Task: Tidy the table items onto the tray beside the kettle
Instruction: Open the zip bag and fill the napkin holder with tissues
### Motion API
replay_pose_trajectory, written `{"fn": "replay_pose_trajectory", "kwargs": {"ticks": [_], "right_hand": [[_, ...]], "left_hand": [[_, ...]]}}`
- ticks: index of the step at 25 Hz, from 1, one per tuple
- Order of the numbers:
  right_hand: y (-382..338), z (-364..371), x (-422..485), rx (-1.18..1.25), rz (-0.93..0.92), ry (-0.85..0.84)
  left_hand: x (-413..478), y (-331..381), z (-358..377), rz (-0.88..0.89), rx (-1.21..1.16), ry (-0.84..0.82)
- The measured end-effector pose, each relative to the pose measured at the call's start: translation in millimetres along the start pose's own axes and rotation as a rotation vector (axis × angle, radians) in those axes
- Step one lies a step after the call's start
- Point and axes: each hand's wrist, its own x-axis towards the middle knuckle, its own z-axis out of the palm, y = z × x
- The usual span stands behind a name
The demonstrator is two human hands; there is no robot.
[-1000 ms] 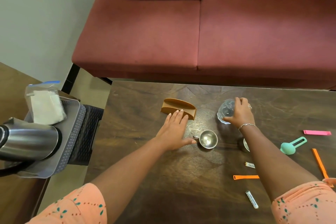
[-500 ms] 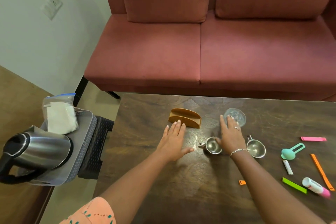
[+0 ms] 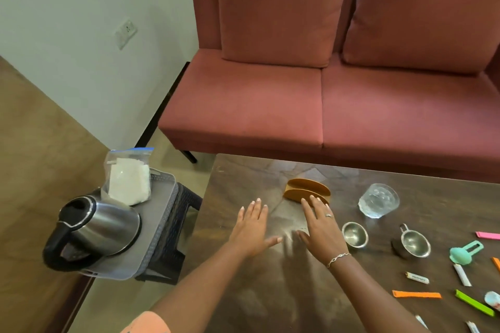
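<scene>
Left of frame: a steel kettle (image 3: 100,235) stands on the near end of a grey tray (image 3: 159,213). A clear bag of white material (image 3: 130,181) stands upright on the tray's far end, just beside the kettle. The tray sits on a dark stool (image 3: 176,246) next to the left edge of the table (image 3: 270,300).

Centre: the left hand (image 3: 251,230) lies palm down on the table, fingers straight and spread, holding nothing. The right hand (image 3: 322,230) is just beside it, also flat with fingers spread and holding nothing. Its fingertips reach the near edge of a brown holder (image 3: 307,192); contact cannot be confirmed.

Right of centre: a small steel cup (image 3: 355,234) sits just beside the right wrist. A clear glass (image 3: 378,204) stands beyond it. A second steel cup (image 3: 414,243) is further right.

Lower right: a teal scoop (image 3: 465,250), a pink strip (image 3: 487,235), an orange strip (image 3: 416,294), a green strip (image 3: 473,305) and two sachets (image 3: 416,277) lie scattered, well apart from both hands.
</scene>
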Motion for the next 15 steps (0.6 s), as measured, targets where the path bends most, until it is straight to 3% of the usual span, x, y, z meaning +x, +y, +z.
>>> {"fn": "replay_pose_trajectory", "kwargs": {"ticks": [15], "right_hand": [[-227, 39, 152, 0.282, -0.131, -0.081]], "left_hand": [[-8, -250, -18, -0.243, -0.246, 0.075]]}}
